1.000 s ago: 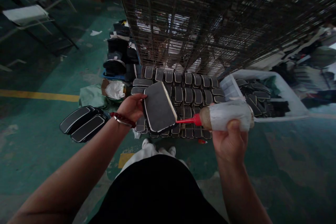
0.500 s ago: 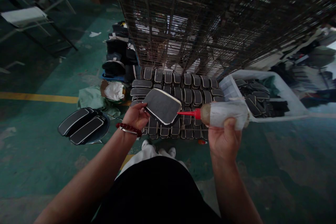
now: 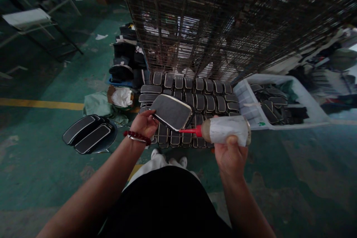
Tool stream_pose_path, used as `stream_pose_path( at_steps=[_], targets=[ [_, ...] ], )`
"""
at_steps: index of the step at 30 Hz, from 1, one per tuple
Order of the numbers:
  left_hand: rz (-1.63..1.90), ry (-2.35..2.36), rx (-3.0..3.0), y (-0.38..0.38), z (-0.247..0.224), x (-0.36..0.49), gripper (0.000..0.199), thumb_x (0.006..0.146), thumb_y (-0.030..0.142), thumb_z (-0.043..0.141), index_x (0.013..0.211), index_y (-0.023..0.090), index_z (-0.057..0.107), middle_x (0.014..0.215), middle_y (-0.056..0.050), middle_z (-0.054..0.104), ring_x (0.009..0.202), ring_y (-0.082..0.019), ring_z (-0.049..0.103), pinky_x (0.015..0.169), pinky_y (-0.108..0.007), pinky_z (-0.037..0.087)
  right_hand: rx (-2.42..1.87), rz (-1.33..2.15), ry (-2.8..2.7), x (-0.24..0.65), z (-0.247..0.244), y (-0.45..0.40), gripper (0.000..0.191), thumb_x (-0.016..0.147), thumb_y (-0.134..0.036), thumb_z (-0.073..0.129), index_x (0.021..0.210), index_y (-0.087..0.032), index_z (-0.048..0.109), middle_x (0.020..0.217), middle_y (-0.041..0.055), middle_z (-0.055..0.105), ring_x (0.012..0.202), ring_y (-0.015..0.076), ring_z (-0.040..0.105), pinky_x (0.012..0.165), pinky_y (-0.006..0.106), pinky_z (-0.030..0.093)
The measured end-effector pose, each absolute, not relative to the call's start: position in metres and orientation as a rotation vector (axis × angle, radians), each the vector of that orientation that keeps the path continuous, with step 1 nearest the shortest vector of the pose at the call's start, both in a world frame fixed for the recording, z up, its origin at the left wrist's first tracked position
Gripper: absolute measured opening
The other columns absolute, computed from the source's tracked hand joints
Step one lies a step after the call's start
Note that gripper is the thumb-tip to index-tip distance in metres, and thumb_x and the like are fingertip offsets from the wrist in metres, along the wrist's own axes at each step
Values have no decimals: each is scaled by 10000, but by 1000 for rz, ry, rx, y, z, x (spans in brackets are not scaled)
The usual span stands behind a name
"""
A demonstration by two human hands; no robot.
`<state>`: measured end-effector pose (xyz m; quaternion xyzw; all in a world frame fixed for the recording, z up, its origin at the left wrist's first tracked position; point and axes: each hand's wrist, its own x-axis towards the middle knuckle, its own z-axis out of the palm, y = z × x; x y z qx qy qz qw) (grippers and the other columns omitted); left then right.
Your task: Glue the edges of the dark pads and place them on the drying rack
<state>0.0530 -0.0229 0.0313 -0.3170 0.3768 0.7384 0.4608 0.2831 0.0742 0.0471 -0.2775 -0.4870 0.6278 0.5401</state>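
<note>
My left hand (image 3: pixel 145 123) grips the left corner of a dark rounded panel (image 3: pixel 172 111) with a pale line along its edge. In my right hand (image 3: pixel 231 153) is a bottle (image 3: pixel 227 130) wrapped in whitish material, lying nearly level. Its red nozzle (image 3: pixel 192 131) points left, the tip at the panel's lower edge near the bottom corner. Beneath the panel, rows of similar dark pieces (image 3: pixel 200 102) with pale outlines stand on a rack, partly hidden by the panel and bottle.
A round stool (image 3: pixel 111 139) at the left carries two dark pieces. A white bin (image 3: pixel 312 113) of dark parts stands at the right. Behind the rows rises a wire rack (image 3: pixel 178 18); a green sack (image 3: pixel 96 103) and an open bag (image 3: pixel 122 96) lie left.
My right hand and the bottle have moved left and slightly down; the nozzle tip has gone from the panel's right edge to its lower edge. My left hand holds nearly still.
</note>
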Motion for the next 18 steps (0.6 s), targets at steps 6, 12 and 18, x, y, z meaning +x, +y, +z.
stream_pose_path(
  at_steps=[6,12,18],
  targets=[
    [1841,964,-759,-23,38,59,261,828,-88,466,897,136,580,659,-25,672,475,-101,648,458,-140,560,-564,1312,-1142,278,60,107,463,796,-414,808,1225,-287,692,1295,55,698,1248,268,658,1063,484,549],
    [1856,964,-772,-23,40,57,264,827,-95,452,852,137,577,642,-27,665,484,-109,657,473,-142,557,-589,1432,-1112,277,56,98,466,772,-391,844,1202,-282,700,1169,49,756,1144,260,713,977,465,601],
    [1911,926,-916,-25,18,41,282,817,-98,462,785,181,489,576,36,554,400,-60,535,368,-89,415,-770,1893,-916,272,35,84,280,879,-495,752,1055,-277,736,983,23,796,929,194,762,759,334,654]
  ],
)
